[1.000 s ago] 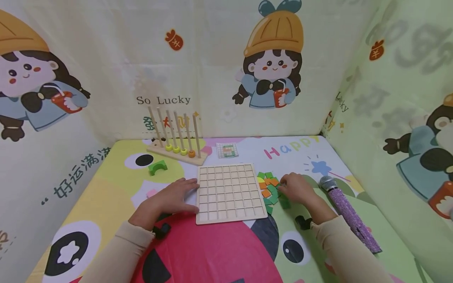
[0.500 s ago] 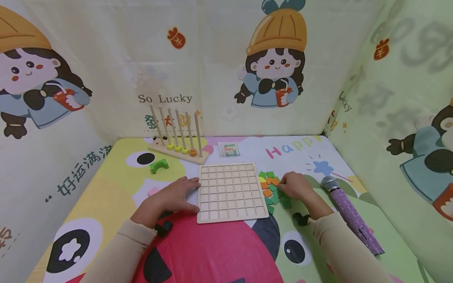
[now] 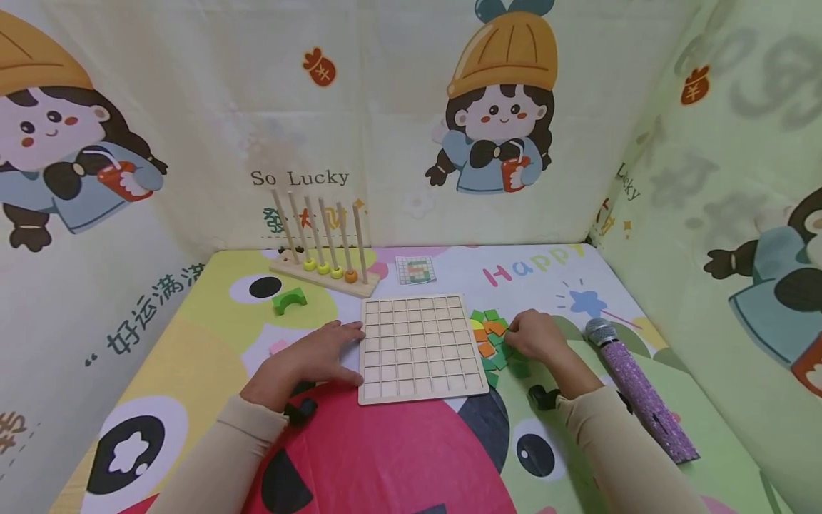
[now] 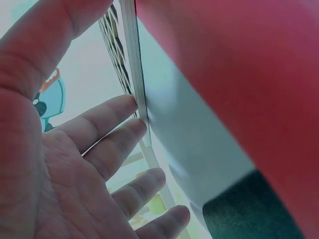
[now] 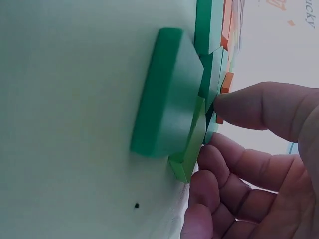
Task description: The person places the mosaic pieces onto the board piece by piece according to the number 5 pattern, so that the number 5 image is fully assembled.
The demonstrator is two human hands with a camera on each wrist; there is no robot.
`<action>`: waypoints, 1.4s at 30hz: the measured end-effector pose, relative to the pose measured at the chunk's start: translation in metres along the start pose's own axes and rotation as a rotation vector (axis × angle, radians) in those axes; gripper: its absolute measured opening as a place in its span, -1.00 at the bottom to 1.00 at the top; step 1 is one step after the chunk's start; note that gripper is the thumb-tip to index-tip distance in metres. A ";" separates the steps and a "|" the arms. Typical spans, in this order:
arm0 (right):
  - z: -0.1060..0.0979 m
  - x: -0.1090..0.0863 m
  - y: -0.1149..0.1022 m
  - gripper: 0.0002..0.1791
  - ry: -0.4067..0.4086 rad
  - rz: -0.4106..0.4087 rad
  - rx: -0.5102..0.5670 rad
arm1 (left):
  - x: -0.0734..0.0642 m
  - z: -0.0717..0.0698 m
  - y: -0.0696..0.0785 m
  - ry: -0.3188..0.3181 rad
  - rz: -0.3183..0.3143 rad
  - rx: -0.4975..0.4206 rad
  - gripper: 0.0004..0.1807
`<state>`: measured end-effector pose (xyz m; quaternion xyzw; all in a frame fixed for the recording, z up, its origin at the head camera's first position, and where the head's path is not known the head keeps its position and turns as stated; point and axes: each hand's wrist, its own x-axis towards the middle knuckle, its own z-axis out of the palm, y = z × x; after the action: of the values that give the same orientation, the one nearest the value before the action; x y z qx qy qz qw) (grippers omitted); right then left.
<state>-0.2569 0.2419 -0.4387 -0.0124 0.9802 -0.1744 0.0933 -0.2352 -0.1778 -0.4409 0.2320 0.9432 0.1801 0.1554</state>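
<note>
A square wooden grid board (image 3: 420,350) with bare cells lies in the middle of the table. My left hand (image 3: 315,357) rests at its left side, thumb and fingers spread; in the left wrist view the fingertips (image 4: 130,102) are right at the board's edge. On the board's right is a loose pile of green, orange and yellow tiles (image 3: 486,350). My right hand (image 3: 538,335) is at the pile's right side, its thumb and index finger pinching a green tile (image 5: 210,122). The other fingers are curled. A thicker-looking green tile (image 5: 174,99) lies close by.
Behind the board stand a wooden peg rack (image 3: 327,277) with yellow and orange beads and a small printed grid card (image 3: 415,270). A green arch block (image 3: 290,301) lies at the left. A glittery purple microphone (image 3: 642,392) lies right of my right forearm.
The head view has shifted slightly. My right hand stays at the tile pile, its fingers drawn a little closer together. My left hand keeps its place beside the board.
</note>
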 end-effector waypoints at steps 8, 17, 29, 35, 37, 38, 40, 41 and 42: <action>-0.001 0.002 -0.002 -0.68 -0.002 -0.005 0.006 | -0.001 0.001 -0.002 -0.001 0.012 -0.030 -0.06; -0.003 0.001 -0.005 -0.79 0.016 -0.061 0.087 | -0.002 0.001 -0.003 0.009 0.046 -0.051 -0.06; -0.012 0.008 -0.035 -0.81 -0.006 -0.268 0.144 | -0.005 -0.003 -0.001 0.009 0.051 -0.055 -0.06; -0.004 0.024 -0.065 -0.82 -0.078 -0.355 0.153 | -0.007 -0.004 -0.002 0.013 0.041 -0.050 -0.07; -0.001 0.030 -0.076 -0.83 -0.090 -0.372 0.160 | -0.007 -0.003 -0.002 0.012 0.039 -0.052 -0.07; 0.000 0.033 -0.082 -0.83 -0.095 -0.381 0.166 | -0.007 -0.002 -0.002 0.012 0.041 -0.053 -0.07; 0.003 0.039 -0.093 -0.85 -0.097 -0.405 0.175 | -0.005 -0.001 -0.002 0.009 0.041 -0.053 -0.07; 0.004 0.042 -0.098 -0.86 -0.100 -0.417 0.184 | -0.005 -0.001 -0.002 0.007 0.039 -0.054 -0.07; 0.005 0.045 -0.103 -0.87 -0.097 -0.431 0.186 | -0.004 0.000 -0.002 0.005 0.035 -0.053 -0.08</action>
<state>-0.3007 0.1408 -0.4161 -0.2213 0.9290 -0.2788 0.1015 -0.2327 -0.1817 -0.4408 0.2437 0.9343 0.2081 0.1561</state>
